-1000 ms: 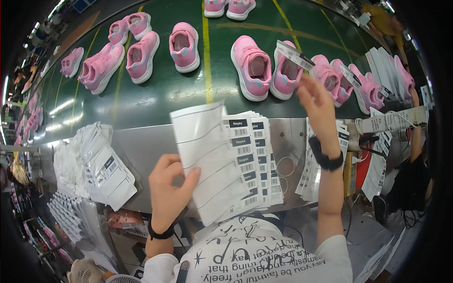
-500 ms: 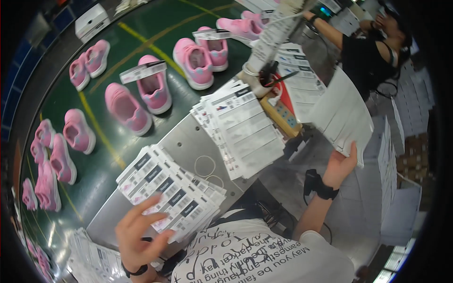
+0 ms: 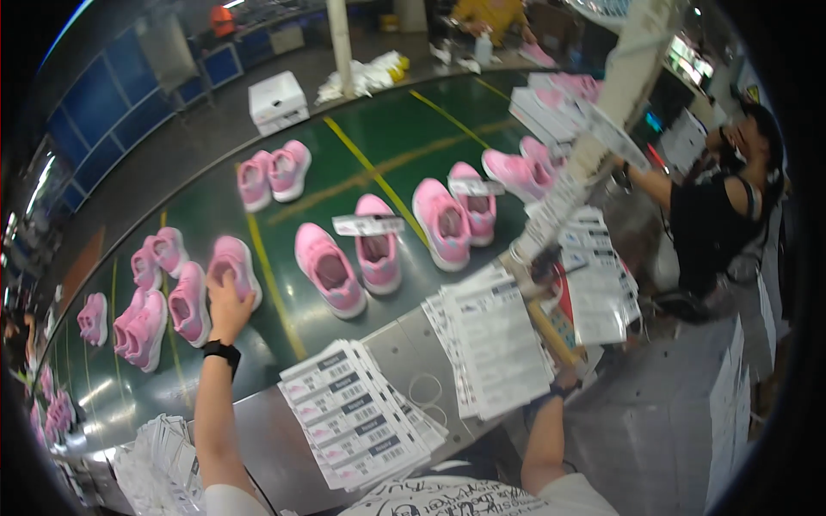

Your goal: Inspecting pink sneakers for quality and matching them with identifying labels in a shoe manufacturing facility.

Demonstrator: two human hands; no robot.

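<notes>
My left hand [image 3: 231,308] reaches over the green conveyor belt [image 3: 323,181] and grips a pink sneaker [image 3: 232,258] at its heel, fingers in the opening. Close beside it on the left stands another pink sneaker [image 3: 189,301]. My right hand [image 3: 565,380] is low at the right edge of a stack of white label sheets [image 3: 495,348], near a yellow power strip [image 3: 555,334]; its fingers are blurred and partly hidden. A second stack of label sheets [image 3: 357,417], printed with barcodes and dark blocks, lies in front of me on the metal ledge [image 3: 400,344].
Several more pairs of pink sneakers stand along the belt; two sneakers carry a paper label strip [image 3: 368,225]. A white box [image 3: 278,101] stands at the far edge. A slanting pole [image 3: 594,155] rises at the right, with a co-worker in black [image 3: 718,206] beyond it.
My left hand has gone from above the barcode sheets to the sneaker on the belt. My right hand has come down beside the sheet stack, without the white sheets it held. The view has tilted up.
</notes>
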